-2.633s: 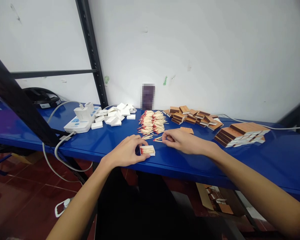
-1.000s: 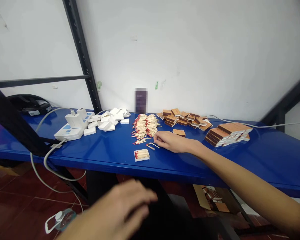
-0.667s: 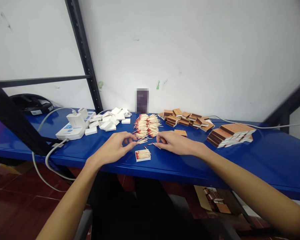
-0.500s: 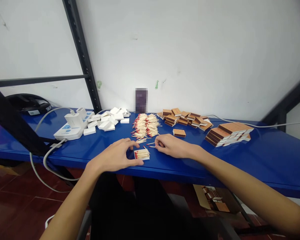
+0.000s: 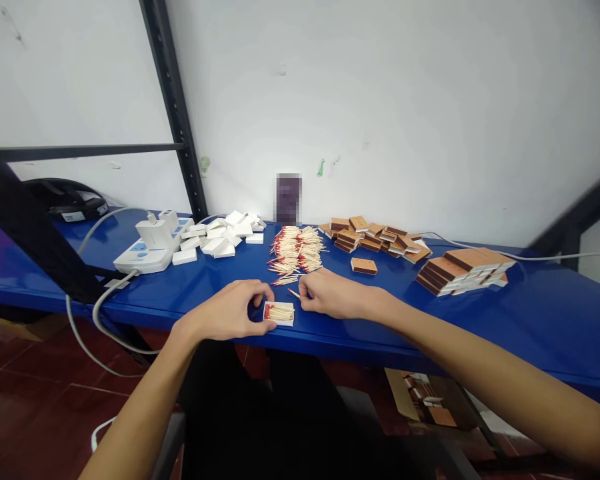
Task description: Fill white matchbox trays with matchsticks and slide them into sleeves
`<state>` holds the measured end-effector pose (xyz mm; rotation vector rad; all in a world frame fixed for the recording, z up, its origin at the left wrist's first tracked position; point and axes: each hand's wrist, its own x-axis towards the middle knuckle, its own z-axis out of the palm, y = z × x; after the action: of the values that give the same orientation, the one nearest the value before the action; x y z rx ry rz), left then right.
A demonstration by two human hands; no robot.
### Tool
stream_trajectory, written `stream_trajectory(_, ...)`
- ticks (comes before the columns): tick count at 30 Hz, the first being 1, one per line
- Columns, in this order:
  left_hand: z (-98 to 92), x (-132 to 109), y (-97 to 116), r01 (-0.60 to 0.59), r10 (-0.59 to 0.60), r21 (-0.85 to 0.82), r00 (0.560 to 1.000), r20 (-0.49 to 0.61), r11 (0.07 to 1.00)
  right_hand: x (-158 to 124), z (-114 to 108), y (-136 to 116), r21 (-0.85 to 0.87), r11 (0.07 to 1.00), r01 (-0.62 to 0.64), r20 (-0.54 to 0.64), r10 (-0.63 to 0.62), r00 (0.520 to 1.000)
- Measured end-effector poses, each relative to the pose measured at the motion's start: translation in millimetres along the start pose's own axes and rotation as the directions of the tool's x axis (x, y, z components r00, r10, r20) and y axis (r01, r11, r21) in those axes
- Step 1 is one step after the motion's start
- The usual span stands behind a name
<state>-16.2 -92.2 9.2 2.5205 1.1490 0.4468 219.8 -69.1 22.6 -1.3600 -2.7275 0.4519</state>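
Observation:
A small white matchbox tray lies near the front edge of the blue shelf, with red-tipped matches lying lengthwise in it. My left hand curves around the tray's left end, thumb on the near side and fingers at the far side. Just right of the tray, my right hand pinches a match, its red head pointing left. Most of that match's stick is hidden by the fingers. Behind my hands lies a large pile of loose matches, with a few strays at its near edge.
White empty-looking trays are heaped at the back left beside a power strip with cables. Brown matchbox sleeves lie heaped at the back right, a single matchbox before them. Stacked matchboxes stand farther right.
My left thumb and fingers have closed in on the tray. My right hand has come slightly left, and the stray matches beside the tray no longer show apart from the pinched one.

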Motion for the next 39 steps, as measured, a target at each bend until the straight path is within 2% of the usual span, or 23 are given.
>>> stream_trajectory(5, 4.9, 5, -2, 0.017, -0.018, -0.037, 1.000, -0.007, 0.999, 3, -6, 3, -0.053, 0.999, -0.001, 0.026, 0.002, 1.000)
stream_trajectory(10, 7.0, 6, 1, 0.036, -0.037, -0.011, 0.999, -0.024, 0.999, 0, -17, -8, 0.073, 0.991, 0.114, -0.015, -0.113, 0.993)
stream_trajectory(14, 7.3, 6, 4, 0.030, -0.029, 0.015, 0.998, -0.052, 0.999, 3, -19, -20, 0.079, 0.978, 0.194, 0.042, -0.197, 0.979)
stream_trajectory(23, 6.5, 6, 3, 0.031, -0.031, -0.016, 0.999, -0.034, 0.999, 1, -25, -24, 0.047, 0.982, 0.181, 0.099, -0.185, 0.978)
stream_trajectory(26, 7.1, 5, 2, 0.034, -0.035, -0.021, 0.999, -0.041, 0.999, 4, -30, -18, 0.017, 0.984, 0.178, 0.018, -0.179, 0.984)
stream_trajectory(30, 6.8, 5, 2, 0.038, -0.040, -0.052, 0.998, -0.041, 0.998, 16, -29, 4, -0.068, 0.984, 0.164, -0.076, -0.169, 0.983)
stream_trajectory(34, 5.6, 4, 1, 0.037, -0.040, -0.099, 0.999, -0.034, 0.994, 27, -18, 24, -0.071, 0.982, 0.176, -0.114, -0.183, 0.976)
stream_trajectory(39, 6.0, 4, -2, 0.010, -0.016, -0.179, 0.999, -0.032, 0.984, 33, -9, 25, -0.050, 0.986, 0.157, -0.097, -0.161, 0.982)
